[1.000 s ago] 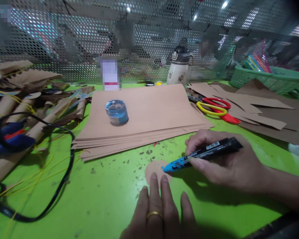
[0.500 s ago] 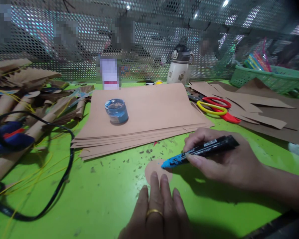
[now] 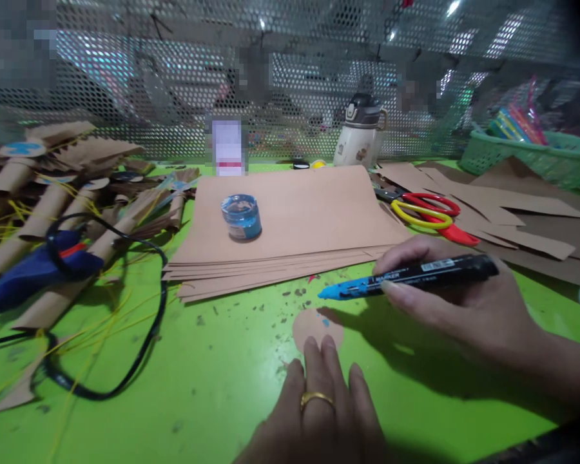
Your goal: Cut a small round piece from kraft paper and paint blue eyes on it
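The left hand [image 3: 323, 406] is flat and loose, not gripping anything, two middle fingertips pressed on the near part of the little kraft paper disc [image 3: 314, 325], which lies on the green table [image 3: 198, 386] right in front of the person. My guess is that's to stop it sliding, and it leaves the far part uncovered, where a blue dab [image 3: 325, 322] sits. The right hand [image 3: 454, 309] has the black marker [image 3: 415, 277] pinched like a pen, tip raised off the surface just past the disc's far edge (tip's caked in blue, looks like paint from the jar).

That paint jar [image 3: 241, 219] stands upright on the paper stack [image 3: 309, 212], lid off, probably parked there to be within reach.

Elbow room: most of it is left of the left hand, out to the looping black cord [image 3: 163, 290]. Ahead it's tighter, since the stack's near edge isn't far beyond the disc. On the right, the scissors [image 3: 400, 201] sit beyond the right hand, handles toward it, so I'd watch those knuckles.
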`<action>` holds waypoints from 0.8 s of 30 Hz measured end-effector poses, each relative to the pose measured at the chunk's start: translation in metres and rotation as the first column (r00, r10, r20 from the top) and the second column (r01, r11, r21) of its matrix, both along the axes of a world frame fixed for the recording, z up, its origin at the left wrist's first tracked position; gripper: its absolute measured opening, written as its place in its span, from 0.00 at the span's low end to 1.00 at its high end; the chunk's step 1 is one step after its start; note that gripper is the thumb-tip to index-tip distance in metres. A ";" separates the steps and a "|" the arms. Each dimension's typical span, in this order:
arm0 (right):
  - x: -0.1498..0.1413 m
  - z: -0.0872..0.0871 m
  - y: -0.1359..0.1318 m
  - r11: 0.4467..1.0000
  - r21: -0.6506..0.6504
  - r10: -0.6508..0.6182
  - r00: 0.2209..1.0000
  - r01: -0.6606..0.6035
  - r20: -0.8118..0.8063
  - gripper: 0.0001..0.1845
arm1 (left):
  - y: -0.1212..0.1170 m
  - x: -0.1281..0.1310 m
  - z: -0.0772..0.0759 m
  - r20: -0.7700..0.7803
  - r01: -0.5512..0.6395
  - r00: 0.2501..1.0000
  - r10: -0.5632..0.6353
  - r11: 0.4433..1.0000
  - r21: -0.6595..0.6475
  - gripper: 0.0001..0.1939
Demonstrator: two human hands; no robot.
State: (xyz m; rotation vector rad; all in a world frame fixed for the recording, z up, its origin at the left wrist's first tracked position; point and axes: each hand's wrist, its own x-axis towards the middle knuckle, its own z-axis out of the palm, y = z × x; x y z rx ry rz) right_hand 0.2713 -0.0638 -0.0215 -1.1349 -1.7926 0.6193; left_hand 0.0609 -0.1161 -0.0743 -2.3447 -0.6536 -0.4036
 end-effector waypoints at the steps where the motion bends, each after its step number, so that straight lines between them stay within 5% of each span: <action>1: 0.000 0.000 -0.001 1.000 -0.012 0.016 1.000 -0.016 0.009 0.06 | -0.001 0.000 0.000 -0.008 -0.004 1.000 0.004 1.000 -0.007 0.14; 9: 0.004 -0.011 -0.005 0.932 -0.304 0.185 0.981 -0.196 -0.065 0.04 | -0.002 0.000 0.002 -0.008 0.015 1.000 -0.015 1.000 -0.007 0.08; 24: 0.001 -0.010 -0.002 0.970 -0.190 0.165 0.986 -0.155 0.037 0.06 | 0.002 -0.001 0.012 -0.070 0.043 0.997 -0.043 0.999 0.003 0.10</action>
